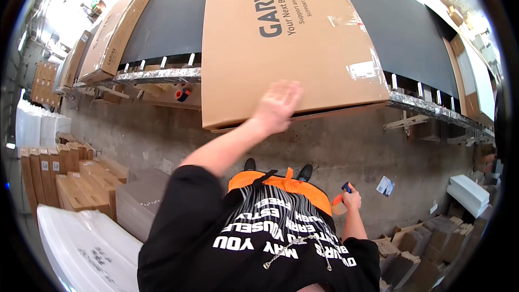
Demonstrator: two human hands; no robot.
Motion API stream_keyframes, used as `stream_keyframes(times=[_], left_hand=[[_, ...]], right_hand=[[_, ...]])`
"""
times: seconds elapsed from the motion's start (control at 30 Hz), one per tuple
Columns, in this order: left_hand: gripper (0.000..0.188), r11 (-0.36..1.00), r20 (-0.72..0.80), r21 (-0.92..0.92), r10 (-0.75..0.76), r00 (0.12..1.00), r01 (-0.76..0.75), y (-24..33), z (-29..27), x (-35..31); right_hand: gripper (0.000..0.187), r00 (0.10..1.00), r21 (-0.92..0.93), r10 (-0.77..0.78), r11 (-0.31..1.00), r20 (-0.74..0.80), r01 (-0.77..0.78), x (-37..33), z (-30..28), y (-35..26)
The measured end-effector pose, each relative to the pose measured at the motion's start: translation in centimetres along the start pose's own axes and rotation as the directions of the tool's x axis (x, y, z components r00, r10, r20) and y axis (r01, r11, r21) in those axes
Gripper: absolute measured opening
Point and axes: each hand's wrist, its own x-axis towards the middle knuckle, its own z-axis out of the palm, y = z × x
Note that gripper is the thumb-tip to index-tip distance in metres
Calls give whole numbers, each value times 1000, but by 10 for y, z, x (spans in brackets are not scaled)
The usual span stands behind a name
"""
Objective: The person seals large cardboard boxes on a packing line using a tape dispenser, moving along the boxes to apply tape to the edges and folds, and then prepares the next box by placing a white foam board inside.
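Observation:
A large brown cardboard box (243,65) lies flat on the conveyor in front of me, its near edge jutting toward me. My left hand (278,105) is over the top near that edge, fingers stretched out and slightly blurred, holding nothing. A dark gap shows along the near right edge, below the hand. White tape scraps and torn patches mark the box's right side. Down by my right hip, my right hand (352,199) is closed around the handle of a blue and orange tape dispenser (339,203), away from the box.
The dark conveyor belt (167,21) runs left to right, with metal rollers along its near rail. More cartons (116,38) stand on it at the left, and others at the far right. Stacked boxes (86,189) and white foam sheets (467,194) flank me. Another tape dispenser (183,94) sits under the conveyor.

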Motion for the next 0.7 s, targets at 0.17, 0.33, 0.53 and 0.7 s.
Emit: stream_keyframes(times=[0.17, 0.33, 0.53, 0.7], left_hand=[[107, 987, -25, -40, -158, 987, 157, -106, -16, -136], [108, 993, -132, -57, -113, 985, 106, -115, 0, -144], [110, 965, -111, -186, -207, 972, 185, -120, 2, -148], [117, 961, -87, -204, -209, 974, 188, -117, -5, -148]], right_hand=[[49, 990, 204, 40, 979, -137, -12, -55, 10, -10], [64, 739, 294, -433, 721, -516, 627, -150, -59, -163], [50, 358, -369, -808, 547, -468, 752, -304, -137, -403], [24, 644, -531, -764, 531, 36, 660, -294, -114, -479]])
